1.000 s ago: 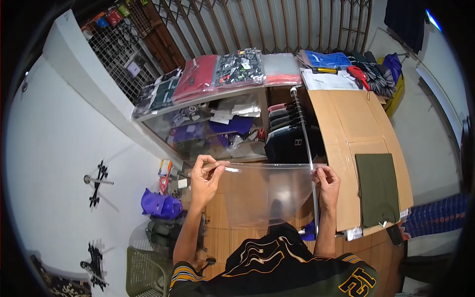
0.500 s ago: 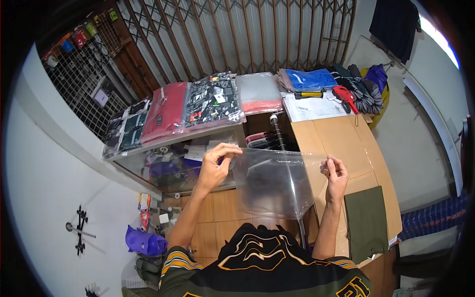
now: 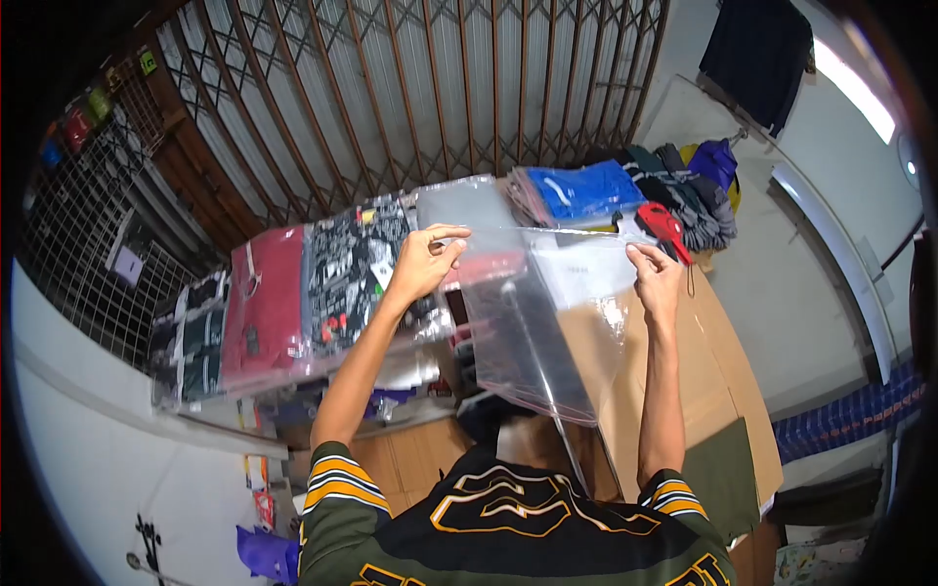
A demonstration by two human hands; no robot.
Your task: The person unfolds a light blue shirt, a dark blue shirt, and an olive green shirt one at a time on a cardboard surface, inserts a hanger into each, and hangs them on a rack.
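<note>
A clear plastic bag (image 3: pixel 542 342) hangs stretched between my two hands, its top edge taut. My left hand (image 3: pixel 427 262) pinches one upper corner, and my right hand (image 3: pixel 653 273) pinches the other. Through the see-through film the cardboard, white papers and dark floor area show. A folded olive-green garment (image 3: pixel 721 474) lies on the cardboard-topped table (image 3: pixel 699 342), partly behind my right arm.
Packed garments, red (image 3: pixel 266 293) and black-and-white patterned (image 3: pixel 347 269), lie on the glass counter at left. Farther back are a blue packet (image 3: pixel 576 190), a red tape dispenser (image 3: pixel 664 230) and piled dark clothes (image 3: pixel 684 195). A folding metal gate (image 3: pixel 420 98) stands behind.
Both hands have risen and moved forward with the plastic bag, which now hangs longer and is spread tighter. The view has shifted and turned a little.
</note>
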